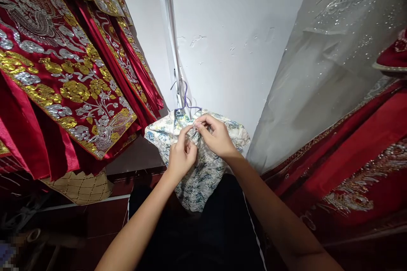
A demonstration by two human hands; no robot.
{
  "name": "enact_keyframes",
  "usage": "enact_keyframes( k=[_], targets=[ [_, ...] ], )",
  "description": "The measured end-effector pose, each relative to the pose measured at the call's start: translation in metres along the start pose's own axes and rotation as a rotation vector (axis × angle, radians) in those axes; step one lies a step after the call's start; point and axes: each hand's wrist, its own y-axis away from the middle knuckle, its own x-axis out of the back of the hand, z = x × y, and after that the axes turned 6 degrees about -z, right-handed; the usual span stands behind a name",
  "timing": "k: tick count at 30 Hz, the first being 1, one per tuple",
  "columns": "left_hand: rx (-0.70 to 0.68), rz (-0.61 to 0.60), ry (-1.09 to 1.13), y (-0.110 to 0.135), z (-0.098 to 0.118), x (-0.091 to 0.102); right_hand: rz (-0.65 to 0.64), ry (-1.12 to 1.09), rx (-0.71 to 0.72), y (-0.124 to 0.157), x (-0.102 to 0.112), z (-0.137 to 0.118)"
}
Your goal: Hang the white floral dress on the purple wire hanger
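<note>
A short-sleeved, collared shirt with a blue, green and cream floral pattern hangs in front of me on a purple wire hanger. My left hand pinches the front opening of the shirt just below the collar. Beside it, my right hand is closed with thumb and forefinger on the same strip of cloth. The fingertips of both hands nearly meet there. Any small fastener between them is too small to make out.
Red garments with gold and silver embroidery hang on the left. A sheer sparkly white gown and a red beaded garment hang on the right. A metal upright runs along the white wall behind the hanger.
</note>
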Motion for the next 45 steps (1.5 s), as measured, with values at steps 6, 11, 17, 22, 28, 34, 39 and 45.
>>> enact_keyframes(
  k=[6, 11, 17, 22, 28, 34, 39, 45],
  targets=[
    [-0.05, 0.148, -0.064, -0.001, -0.017, 0.002, 0.001, -0.042, -0.02, 0.008, -0.003, 0.003],
    [0.008, 0.24, 0.161, 0.0, -0.015, -0.004, -0.016, -0.096, -0.072, 0.017, -0.007, 0.005],
    [0.099, 0.293, 0.385, 0.0, -0.015, -0.007, -0.026, -0.102, -0.083, 0.023, -0.007, 0.004],
    [0.116, 0.279, 0.486, 0.009, -0.018, -0.018, 0.058, -0.118, -0.019, 0.003, -0.006, -0.001],
    [0.224, 0.189, 0.574, 0.03, -0.047, -0.042, 0.249, -0.182, 0.02, -0.017, 0.043, -0.005],
    [0.305, 0.159, 0.607, 0.014, -0.066, -0.022, 0.443, -0.645, -0.191, 0.07, 0.099, 0.028],
    [0.224, 0.397, 0.465, -0.047, -0.072, 0.022, 0.74, -0.972, -0.249, 0.146, 0.064, 0.073],
    [0.303, 0.427, 0.732, -0.054, -0.062, 0.048, 0.666, -1.097, -0.535, 0.16, 0.024, 0.099]
  ],
)
